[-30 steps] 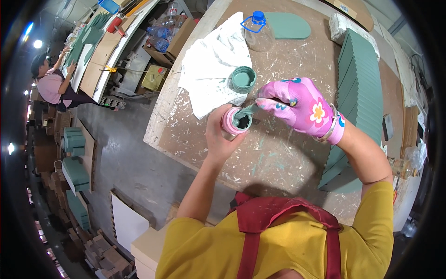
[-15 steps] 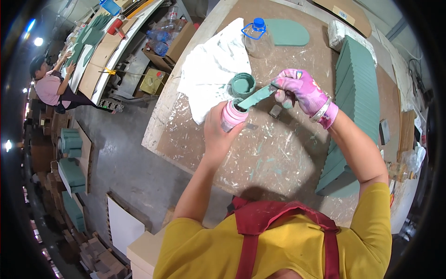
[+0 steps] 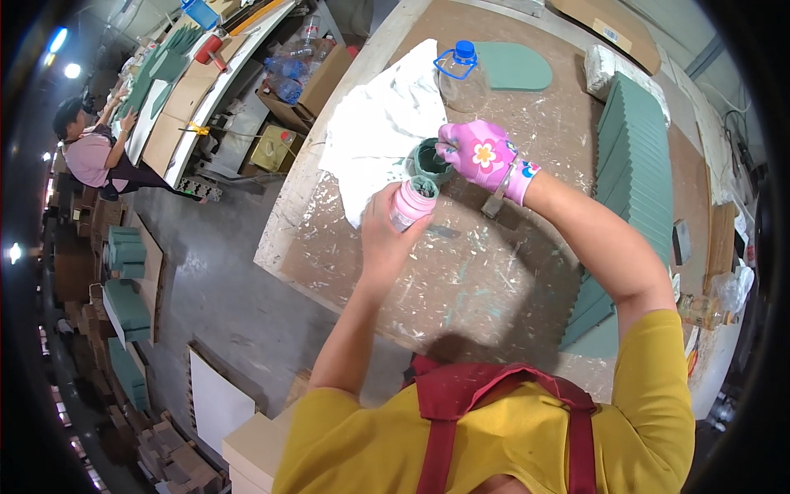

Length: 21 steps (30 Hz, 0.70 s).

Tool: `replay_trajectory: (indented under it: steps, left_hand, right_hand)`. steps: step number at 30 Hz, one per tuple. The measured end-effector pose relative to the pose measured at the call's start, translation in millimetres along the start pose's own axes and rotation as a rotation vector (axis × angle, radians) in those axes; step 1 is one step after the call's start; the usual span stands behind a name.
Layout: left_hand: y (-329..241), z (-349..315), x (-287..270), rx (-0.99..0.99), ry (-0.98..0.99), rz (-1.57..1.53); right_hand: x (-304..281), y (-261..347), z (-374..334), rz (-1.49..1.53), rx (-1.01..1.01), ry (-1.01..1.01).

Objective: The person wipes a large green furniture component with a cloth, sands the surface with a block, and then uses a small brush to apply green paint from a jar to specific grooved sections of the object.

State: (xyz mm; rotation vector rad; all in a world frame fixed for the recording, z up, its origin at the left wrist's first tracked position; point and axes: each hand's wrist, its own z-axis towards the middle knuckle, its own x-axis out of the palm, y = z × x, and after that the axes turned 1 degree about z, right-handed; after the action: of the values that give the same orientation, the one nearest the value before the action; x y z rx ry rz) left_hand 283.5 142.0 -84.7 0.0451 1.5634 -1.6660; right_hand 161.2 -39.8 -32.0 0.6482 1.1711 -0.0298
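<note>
My bare left hand (image 3: 387, 243) is wrapped round a small pink jar (image 3: 411, 206), whose open mouth shows green paste inside. Just beyond the jar stands a round green-smeared pot (image 3: 429, 165), open at the top, beside a crumpled white cloth (image 3: 370, 123). Over the pot's right rim is my right hand (image 3: 481, 152) in a pink flowered glove, fingers closed as if in a pinch. The paste-coated spatula seen in that hand earlier is now hidden by the hand and pot. A small grey block (image 3: 492, 206) lies near the right wrist.
A clear jug with a blue cap (image 3: 465, 70) stands behind the pot, near a flat green rounded panel (image 3: 514, 66). Ridged green pieces (image 3: 634, 173) line the table's right side. A thin flat strip (image 3: 444, 232) lies near the jar. Far left, a person (image 3: 90, 148) works at another bench.
My right hand has moved left and toward the pot, turning its back upward. The spatula has left the jar's mouth and dropped from sight. My left hand keeps the jar nearly in place.
</note>
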Motion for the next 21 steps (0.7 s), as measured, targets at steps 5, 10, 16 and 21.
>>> replay_trajectory:
  steps: [5, 10, 16, 21]
  left_hand:
    - [6.9, -3.4, -6.1, -0.080, 0.010, -0.033]
    - [2.8, 0.2, -8.1, -0.078, 0.027, -0.018]
    - [-11.8, 15.4, -9.3, -0.052, 0.055, 0.124]
    - [-15.3, 12.9, -5.0, -0.017, 0.052, 0.018]
  right_hand:
    - [-11.9, -13.7, 4.8, 0.512, 0.419, 0.040]
    - [-25.5, -42.6, -5.1, 0.950, 0.712, -0.008]
    - [-44.4, -39.7, -17.2, 1.043, 0.737, -0.095]
    - [-70.1, 16.3, -25.1, 0.867, 0.505, 0.034]
